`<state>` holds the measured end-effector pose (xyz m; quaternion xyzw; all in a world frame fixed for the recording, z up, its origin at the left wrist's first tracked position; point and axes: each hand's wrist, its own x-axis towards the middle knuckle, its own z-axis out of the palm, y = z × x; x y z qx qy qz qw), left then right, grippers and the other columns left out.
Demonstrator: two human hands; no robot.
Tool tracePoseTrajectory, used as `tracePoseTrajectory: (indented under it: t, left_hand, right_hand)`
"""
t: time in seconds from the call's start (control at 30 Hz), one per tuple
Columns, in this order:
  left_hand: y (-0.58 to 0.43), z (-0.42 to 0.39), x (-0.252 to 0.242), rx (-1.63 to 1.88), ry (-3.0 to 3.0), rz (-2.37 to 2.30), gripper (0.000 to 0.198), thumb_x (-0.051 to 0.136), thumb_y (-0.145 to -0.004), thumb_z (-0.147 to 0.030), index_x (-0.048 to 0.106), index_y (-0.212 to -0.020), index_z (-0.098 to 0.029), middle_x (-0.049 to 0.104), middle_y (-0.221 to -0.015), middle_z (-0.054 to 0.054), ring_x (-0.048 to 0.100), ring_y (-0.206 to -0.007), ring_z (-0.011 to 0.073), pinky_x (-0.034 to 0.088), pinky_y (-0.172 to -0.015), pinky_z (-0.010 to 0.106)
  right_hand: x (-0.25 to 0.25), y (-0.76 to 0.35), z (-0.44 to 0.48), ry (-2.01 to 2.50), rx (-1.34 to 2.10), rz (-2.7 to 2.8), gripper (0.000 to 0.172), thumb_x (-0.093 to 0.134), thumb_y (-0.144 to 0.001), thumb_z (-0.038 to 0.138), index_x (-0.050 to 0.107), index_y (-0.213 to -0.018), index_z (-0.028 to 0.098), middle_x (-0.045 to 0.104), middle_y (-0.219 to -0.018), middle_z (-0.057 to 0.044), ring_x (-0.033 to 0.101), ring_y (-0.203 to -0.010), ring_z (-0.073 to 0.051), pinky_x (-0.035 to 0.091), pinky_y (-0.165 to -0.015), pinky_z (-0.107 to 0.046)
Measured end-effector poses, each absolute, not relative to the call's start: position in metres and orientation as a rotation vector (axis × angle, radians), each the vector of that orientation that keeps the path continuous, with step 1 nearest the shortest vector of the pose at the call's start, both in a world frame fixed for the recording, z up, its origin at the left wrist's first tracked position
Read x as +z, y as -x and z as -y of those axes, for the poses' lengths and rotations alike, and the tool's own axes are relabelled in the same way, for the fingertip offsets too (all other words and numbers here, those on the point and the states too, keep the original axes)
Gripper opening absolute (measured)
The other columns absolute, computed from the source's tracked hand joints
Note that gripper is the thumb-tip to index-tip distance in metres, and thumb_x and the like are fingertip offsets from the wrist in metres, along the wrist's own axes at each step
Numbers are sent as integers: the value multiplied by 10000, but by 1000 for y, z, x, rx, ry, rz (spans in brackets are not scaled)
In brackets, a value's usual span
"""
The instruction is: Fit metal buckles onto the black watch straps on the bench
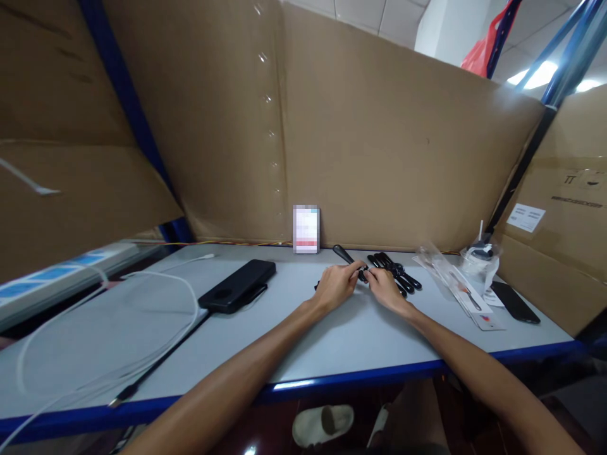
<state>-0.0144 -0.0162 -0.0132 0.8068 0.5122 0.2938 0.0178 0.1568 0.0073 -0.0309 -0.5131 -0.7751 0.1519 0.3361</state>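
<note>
"Head camera feed is up on my end: what do the fingers have?"

"I see the left hand [334, 285] and the right hand [385, 289] meeting at one slim, glossy black-handled implement [344, 254]. Both sets of fingertips look pinched at its near end, which they mostly cover (the small scale doesn't help me, so I can't name that part)."

"Where is it, exactly?"

"Over the back of the pale grey tabletop [365, 344], between the upright white-screened device [306, 230] at the brown cardboard wall [403, 145] and the cluster of glossy black-handled implements [397, 268] beside the right hand. I can't tell whether it touches the surface."

"Which step, and what next?"

"I'd judge it close fingertip work on the near end, shared by both hands. The next move seems to call for a steady pinch on one side and small motions on the other."

"And how does it point?"

"Its rounded handle end points away from the wearer and leftward; the long axis slants from there back toward the wearer and right, into the fingertips"
</note>
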Motion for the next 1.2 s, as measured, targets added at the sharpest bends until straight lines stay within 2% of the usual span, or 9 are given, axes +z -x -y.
tracePoseTrajectory:
  t: [0.13,0.4,0.57,0.8,1.03,1.2]
  left_hand:
    - [14,17,-14,886,-2579,-1487,332,429,-944,-200,718,-1088,-277,773,-859,27,710,-798,200,420,-707,260]
    - [10,23,-5,863,-2483,-1689,371,446,-923,-186,760,-1105,-266,794,-945,57,723,-849,219,447,-758,289]
    - [9,26,-1,816,-2438,-1796,360,454,-938,-210,746,-1140,-268,790,-970,73,721,-882,241,445,-771,306]
    - [8,25,1,816,-2332,-1887,378,412,-1010,-437,717,-1076,-224,760,-867,102,708,-833,258,418,-717,299]
    - [4,26,-1,788,-2314,-1868,368,389,-1025,-408,701,-979,-219,762,-871,95,708,-848,244,392,-699,291]
    - [5,23,-3,774,-2293,-1897,325,401,-1020,-395,677,-1038,-224,759,-880,94,706,-856,250,402,-712,295]
  right_hand:
    - [-30,-157,-7,1353,383,2037,318,478,-996,197,705,-777,159,743,-781,-89,670,-733,-204,436,-695,-260]
    - [-30,-157,-8,1348,410,2008,322,493,-1009,237,702,-778,155,762,-841,-99,688,-793,-208,441,-736,-256]
    - [-30,-159,-9,1350,420,2004,343,478,-1013,252,694,-764,156,753,-800,-90,671,-744,-201,433,-711,-263]
    - [-29,-160,-9,1316,422,1989,338,482,-1008,245,695,-759,163,744,-778,-74,656,-724,-186,425,-710,-252]
    - [-28,-159,-6,1304,440,2020,344,476,-1007,250,711,-779,145,724,-747,-72,642,-707,-189,406,-698,-256]
    - [-26,-158,-4,1314,442,2023,352,476,-1005,259,704,-759,153,711,-726,-63,631,-700,-192,393,-675,-255]
